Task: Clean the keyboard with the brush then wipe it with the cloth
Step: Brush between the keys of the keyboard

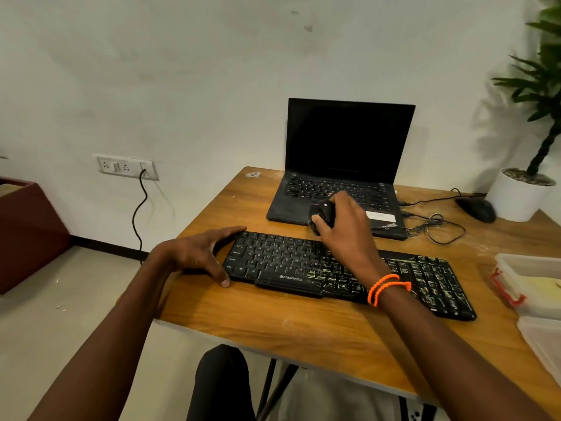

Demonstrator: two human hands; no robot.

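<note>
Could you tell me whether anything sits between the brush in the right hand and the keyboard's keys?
Nothing visible does. The right hand grips the black brush at the keyboard's far edge, in front of the laptop. The left hand steadies the keyboard's left end, off the keys.

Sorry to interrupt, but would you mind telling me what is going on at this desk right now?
A person is cleaning a black keyboard on a wooden table. Their left hand braces the keyboard's left end, fingers spread. Their right hand grips a dark brush above the keyboard's far edge. The keys on the right half look dirty. An open laptop, screen dark, sits behind.
</note>
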